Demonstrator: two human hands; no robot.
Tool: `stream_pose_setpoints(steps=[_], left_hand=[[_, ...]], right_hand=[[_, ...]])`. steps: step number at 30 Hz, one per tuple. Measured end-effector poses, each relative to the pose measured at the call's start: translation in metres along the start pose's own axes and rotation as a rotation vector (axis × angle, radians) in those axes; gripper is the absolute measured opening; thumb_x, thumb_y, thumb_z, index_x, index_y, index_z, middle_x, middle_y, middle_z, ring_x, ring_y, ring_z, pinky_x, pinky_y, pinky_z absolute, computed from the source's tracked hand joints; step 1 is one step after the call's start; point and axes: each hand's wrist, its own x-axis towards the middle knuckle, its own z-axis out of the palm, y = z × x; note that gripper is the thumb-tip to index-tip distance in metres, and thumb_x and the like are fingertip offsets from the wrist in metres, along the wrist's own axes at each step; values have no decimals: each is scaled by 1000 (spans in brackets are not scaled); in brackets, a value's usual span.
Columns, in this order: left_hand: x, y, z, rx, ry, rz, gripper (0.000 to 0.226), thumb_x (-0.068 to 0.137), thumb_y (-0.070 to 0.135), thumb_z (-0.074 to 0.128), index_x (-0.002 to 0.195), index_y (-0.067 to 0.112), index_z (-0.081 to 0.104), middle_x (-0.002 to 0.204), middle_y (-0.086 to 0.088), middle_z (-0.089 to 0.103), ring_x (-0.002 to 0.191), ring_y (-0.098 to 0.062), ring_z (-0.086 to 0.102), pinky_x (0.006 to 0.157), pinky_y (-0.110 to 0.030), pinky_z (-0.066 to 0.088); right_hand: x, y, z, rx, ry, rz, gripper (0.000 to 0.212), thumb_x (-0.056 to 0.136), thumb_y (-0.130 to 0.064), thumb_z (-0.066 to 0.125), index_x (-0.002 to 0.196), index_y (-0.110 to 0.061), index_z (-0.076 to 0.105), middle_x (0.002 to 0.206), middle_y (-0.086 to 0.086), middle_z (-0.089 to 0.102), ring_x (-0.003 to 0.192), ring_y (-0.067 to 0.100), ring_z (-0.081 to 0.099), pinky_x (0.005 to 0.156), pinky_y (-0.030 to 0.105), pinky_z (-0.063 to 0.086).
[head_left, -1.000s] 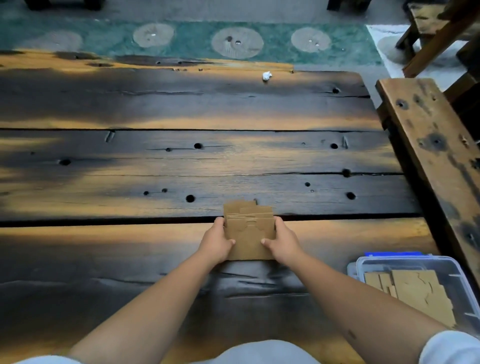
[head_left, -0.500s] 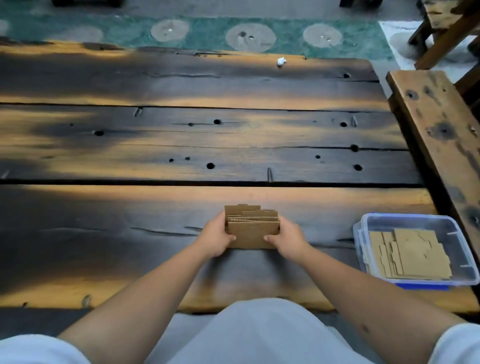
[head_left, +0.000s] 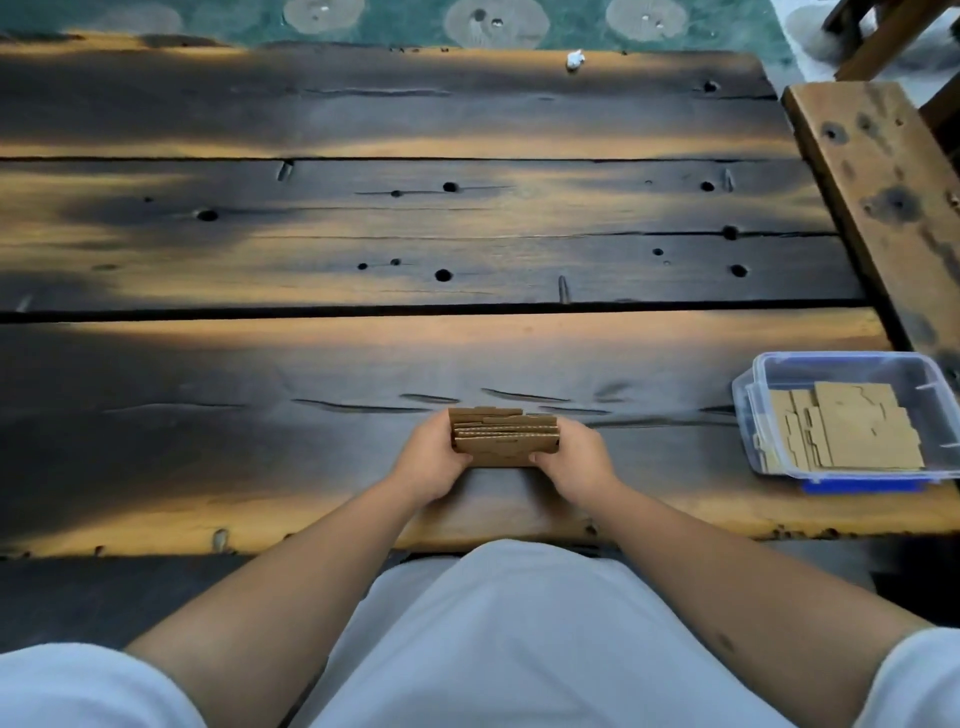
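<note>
A stack of brown cardboard pieces (head_left: 503, 439) stands nearly on edge near the front of the dark wooden table (head_left: 395, 249). My left hand (head_left: 431, 462) grips the stack's left side and my right hand (head_left: 576, 460) grips its right side, thumbs on the near face. A clear plastic box (head_left: 748, 395) on a blue lid sits at the table's front right, with more cardboard pieces (head_left: 852, 434) lying flat inside it.
A wooden bench (head_left: 883, 197) runs along the table's right side. A small white crumpled scrap (head_left: 574, 58) lies at the far edge. Beyond the table is a green patterned mat (head_left: 395, 21). My white-clad lap is below the front edge.
Both hands have drawn the cardboard stack toward the table's front edge and tipped it more upright. The view has tilted down, so the plastic box shows in full.
</note>
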Motion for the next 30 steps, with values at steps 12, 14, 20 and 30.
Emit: stream_pose_setpoints(steps=[12,14,20,30], left_hand=[[6,-21,10,-11,-87,22,45,80,7,62,121,24,54,121,-3,65,115,-24,57,83,-20,37],[6,-22,12,-24,-100,29,44,80,9,62,120,25,55,121,-1,65,114,-23,57,85,-21,37],[13,-24,14,-36,-133,16,39,79,8,65,115,24,62,117,0,68,110,-22,59,85,-22,38],[16,-27,13,-44,-164,34,35,80,5,67,111,19,67,115,-4,70,110,-22,61,92,-29,45]], right_hand=[[-5,10,24,17,54,75,38,76,-15,73,112,-24,65,108,2,71,103,25,62,77,22,39],[-7,13,28,39,44,118,37,78,-19,72,113,-26,62,107,2,71,103,26,62,77,23,39],[-5,12,30,78,1,166,54,78,-21,72,127,-27,49,115,2,68,110,26,59,83,26,43],[-16,-14,-13,103,129,-33,62,77,-35,75,132,-23,48,122,-8,48,111,7,44,93,23,34]])
